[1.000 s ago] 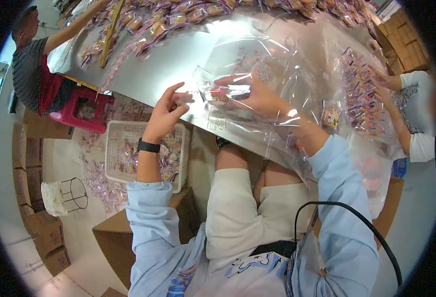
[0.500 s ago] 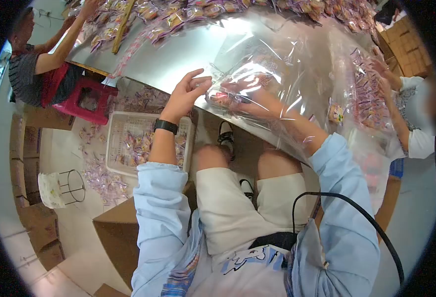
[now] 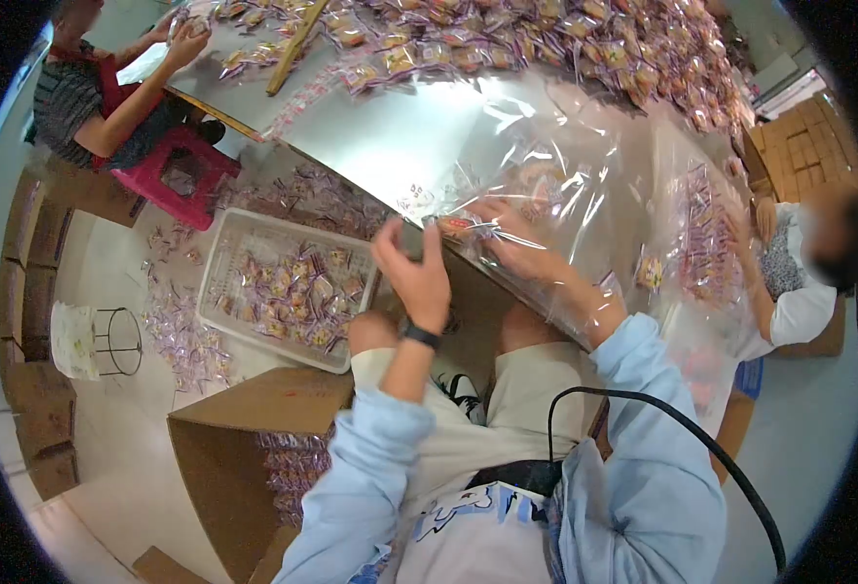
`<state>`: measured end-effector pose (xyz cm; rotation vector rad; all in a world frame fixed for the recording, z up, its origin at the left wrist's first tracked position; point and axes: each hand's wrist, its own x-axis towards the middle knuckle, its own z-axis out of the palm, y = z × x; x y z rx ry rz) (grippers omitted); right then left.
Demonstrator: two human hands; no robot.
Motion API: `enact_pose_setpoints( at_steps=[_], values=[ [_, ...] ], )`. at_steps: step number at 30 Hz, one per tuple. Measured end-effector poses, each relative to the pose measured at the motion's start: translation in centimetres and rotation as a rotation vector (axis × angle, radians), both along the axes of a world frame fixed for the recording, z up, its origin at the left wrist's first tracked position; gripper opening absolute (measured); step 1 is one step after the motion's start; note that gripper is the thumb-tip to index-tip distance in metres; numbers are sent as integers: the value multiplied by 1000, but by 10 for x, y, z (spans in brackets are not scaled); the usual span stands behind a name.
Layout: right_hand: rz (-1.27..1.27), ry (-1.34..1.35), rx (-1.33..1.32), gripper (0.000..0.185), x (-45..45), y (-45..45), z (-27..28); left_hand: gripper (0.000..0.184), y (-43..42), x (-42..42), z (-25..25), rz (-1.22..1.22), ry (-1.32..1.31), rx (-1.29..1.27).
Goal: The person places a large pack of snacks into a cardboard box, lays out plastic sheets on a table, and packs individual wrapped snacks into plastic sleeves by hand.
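A person in pale blue sleeves sits at a metal-topped bench (image 3: 351, 136), both bare hands at its near edge. Half a second ago the left hand (image 3: 417, 277) lay across that edge; it has now dropped just outside it, fingers pointing up at the end of a large clear bag (image 3: 565, 185). Its grip is parted, with a gap between thumb and finger and nothing between them. The right hand (image 3: 521, 248) has come lower in view too, its grip closed about a small packet (image 3: 460, 225) marked in red, at the bench edge beside the left fingertips. Glare on the film makes it hard to tell whether that hand is inside the bag or behind it. The bag lies spread over the bench and along the right forearm. The shift appears to leave the packet within easy reach of both hands. Below, more packets lie in a white crate (image 3: 271, 348).
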<state>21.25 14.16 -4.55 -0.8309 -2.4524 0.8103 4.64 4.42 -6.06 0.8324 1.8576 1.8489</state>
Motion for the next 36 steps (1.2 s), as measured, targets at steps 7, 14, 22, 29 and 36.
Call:
enact_pose_setpoints(
  at_steps=[7,14,22,29,36],
  values=[
    [-68,-101,189,66,-11,-14,20,85,-84,98,44,-340,224,-36],
    [-58,-348,392,76,-12,10,17,72,-89,126,54,-524,287,-7],
    [-94,-432,437,71,-13,12,29,36,-87,133,64,-438,158,59],
    [43,-39,187,59,5,45,36,34,-109,145,83,-462,37,65],
    [-135,-60,-95,46,5,37,43,34,-119,141,86,-445,19,64]
  ],
)
